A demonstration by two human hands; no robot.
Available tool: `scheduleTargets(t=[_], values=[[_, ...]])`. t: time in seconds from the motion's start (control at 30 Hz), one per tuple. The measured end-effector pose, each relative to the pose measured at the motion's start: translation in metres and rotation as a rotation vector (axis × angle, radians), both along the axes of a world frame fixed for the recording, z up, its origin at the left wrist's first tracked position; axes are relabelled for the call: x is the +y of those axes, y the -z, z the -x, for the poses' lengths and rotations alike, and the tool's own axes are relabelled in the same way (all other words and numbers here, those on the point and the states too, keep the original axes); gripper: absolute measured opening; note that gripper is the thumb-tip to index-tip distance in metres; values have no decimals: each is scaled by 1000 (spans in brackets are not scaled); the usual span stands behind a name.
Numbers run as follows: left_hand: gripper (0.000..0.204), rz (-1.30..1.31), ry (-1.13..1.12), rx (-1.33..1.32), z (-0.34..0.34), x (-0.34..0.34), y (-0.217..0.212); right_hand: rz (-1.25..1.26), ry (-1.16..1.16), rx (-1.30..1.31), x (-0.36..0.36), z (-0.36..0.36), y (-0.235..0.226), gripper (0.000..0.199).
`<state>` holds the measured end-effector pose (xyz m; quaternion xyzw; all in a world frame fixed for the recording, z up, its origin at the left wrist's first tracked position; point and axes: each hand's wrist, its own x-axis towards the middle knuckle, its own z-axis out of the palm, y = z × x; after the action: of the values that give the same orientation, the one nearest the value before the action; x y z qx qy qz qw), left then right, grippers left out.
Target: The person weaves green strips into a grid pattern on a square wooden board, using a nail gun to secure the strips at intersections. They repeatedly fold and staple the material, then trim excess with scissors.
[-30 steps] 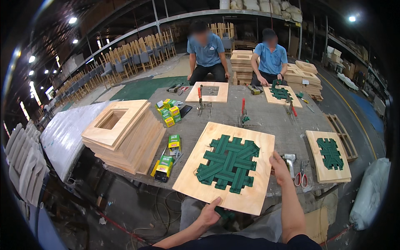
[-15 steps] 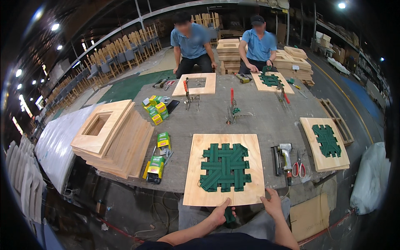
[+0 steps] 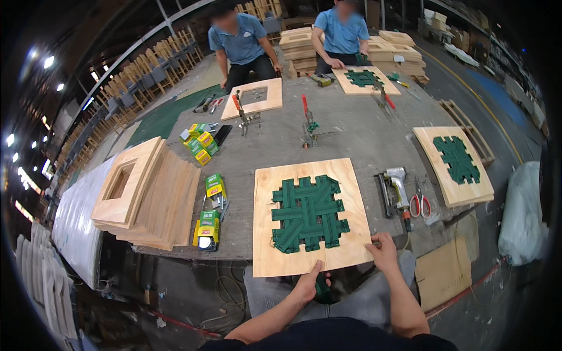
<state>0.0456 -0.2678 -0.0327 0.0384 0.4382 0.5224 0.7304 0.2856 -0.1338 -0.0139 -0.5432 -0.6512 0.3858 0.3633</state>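
Observation:
A square wooden board (image 3: 266, 257) lies at the near edge of the table, overhanging toward me. Woven green webbing straps (image 3: 308, 213) criss-cross its middle, their ends lying on the wood around the opening. My left hand (image 3: 307, 285) grips the front edge, thumb on top. Beneath the board, against those fingers, is a dark green bunch of webbing (image 3: 322, 289); whether the hand holds it too is unclear. At the right front corner, my right hand (image 3: 384, 253) pinches the board. A staple gun (image 3: 399, 190) and red-handled scissors (image 3: 418, 203) lie to the right.
A stack of framed boards (image 3: 149, 199) stands left, beside green-yellow boxes (image 3: 208, 227). Another webbed board (image 3: 453, 164) sits at the right edge. Upright clamps (image 3: 307, 120) stand mid-table. Across it, two people in blue shirts sit behind a frame (image 3: 269, 99) and a webbed board (image 3: 345, 86).
The whole view has shifted, so the table and people appear higher and further left. The board looks slightly turned. Both hands keep their hold on its front edge.

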Motion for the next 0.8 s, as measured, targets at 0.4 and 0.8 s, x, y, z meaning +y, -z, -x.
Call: scheduleTargets(t=[0.4,0.8], values=[[36,13,-117,-256,29,-40,-2,-32,66,-40,-15,4,-4,39],[32,214,-522,-75,101,-71,-33,484,2,312,-49,-2,-9,59]])
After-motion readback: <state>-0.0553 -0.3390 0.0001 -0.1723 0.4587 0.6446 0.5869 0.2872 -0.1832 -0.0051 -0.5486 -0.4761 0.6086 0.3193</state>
